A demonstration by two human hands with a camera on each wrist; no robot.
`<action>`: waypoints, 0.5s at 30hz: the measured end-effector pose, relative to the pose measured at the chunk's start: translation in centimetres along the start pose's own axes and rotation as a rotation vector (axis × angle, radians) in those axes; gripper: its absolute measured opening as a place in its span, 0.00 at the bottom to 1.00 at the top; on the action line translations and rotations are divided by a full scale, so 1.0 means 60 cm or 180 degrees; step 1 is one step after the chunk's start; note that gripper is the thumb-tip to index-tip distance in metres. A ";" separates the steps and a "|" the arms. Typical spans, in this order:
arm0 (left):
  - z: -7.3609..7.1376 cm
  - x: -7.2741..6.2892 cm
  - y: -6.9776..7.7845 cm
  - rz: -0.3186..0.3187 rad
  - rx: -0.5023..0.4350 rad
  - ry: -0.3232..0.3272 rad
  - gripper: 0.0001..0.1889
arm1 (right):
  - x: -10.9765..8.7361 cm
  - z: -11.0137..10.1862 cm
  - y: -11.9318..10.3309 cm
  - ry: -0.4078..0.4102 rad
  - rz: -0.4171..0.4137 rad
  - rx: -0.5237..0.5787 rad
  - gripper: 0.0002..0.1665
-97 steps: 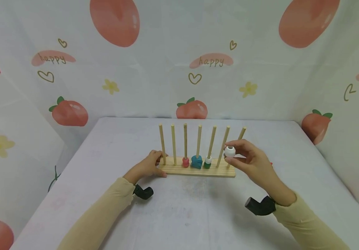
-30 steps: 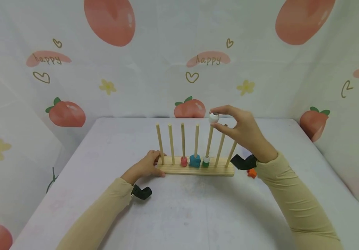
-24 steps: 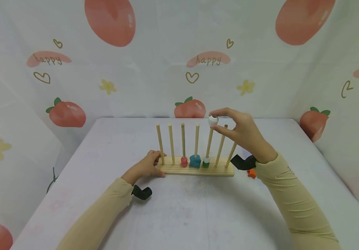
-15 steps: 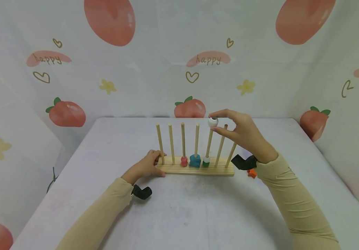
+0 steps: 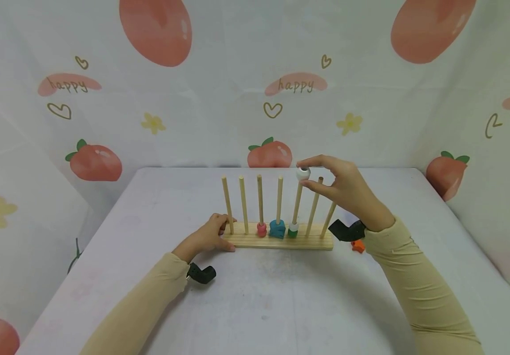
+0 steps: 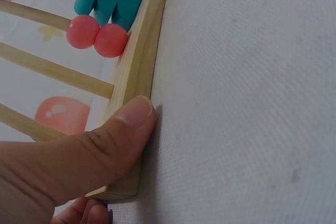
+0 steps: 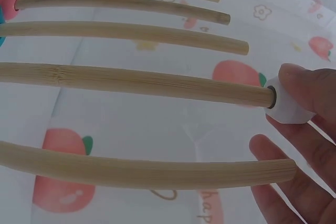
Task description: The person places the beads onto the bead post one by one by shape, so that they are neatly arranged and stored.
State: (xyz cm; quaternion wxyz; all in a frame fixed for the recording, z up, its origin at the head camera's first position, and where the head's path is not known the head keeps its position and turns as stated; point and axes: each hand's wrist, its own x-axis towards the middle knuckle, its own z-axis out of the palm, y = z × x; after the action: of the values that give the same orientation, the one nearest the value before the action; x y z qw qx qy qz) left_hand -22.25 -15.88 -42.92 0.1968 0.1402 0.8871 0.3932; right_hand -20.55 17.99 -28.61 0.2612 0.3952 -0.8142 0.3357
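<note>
A wooden base point(image 5: 277, 242) with a row of several upright pegs stands on the table. My left hand point(image 5: 210, 234) grips its left end, the thumb point(image 6: 113, 135) along the front edge in the left wrist view. My right hand point(image 5: 348, 190) pinches a white bead point(image 5: 302, 173) between thumb and forefinger at the top of the fifth peg from the left point(image 5: 298, 202). In the right wrist view, that peg's tip sits in the hole of the white bead point(image 7: 291, 106). Pink beads point(image 5: 261, 230), blue pieces point(image 5: 277, 229) and a green bead point(image 5: 292, 233) under a white one fill three peg bottoms.
An orange star-like piece point(image 5: 358, 246) lies on the table right of the base, partly behind the right wrist's black mount point(image 5: 346, 230). The neighbouring sixth peg point(image 7: 157, 174) passes by the right hand's lower fingers. A printed cloth backdrop point(image 5: 219, 98) rises behind the table.
My right hand has carried the white bead up and leftward from the base's right end to the fifth peg's top, then slightly down. The orange piece has come into fuller view. The left hand keeps its grip.
</note>
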 end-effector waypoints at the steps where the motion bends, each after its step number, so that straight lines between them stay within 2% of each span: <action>1: 0.000 0.000 0.000 -0.0008 -0.0006 0.0005 0.39 | 0.000 0.000 0.000 -0.0001 0.0000 0.0004 0.28; 15: 0.001 -0.001 0.002 -0.0022 -0.0005 0.0016 0.39 | 0.001 0.001 -0.002 -0.0021 0.0043 0.0013 0.27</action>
State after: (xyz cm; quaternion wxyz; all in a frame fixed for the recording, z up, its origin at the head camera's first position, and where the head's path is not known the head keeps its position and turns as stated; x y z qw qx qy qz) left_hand -22.15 -15.80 -42.84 0.1961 0.1361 0.8878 0.3936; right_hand -20.47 17.86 -28.58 0.2554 0.3913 -0.8170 0.3379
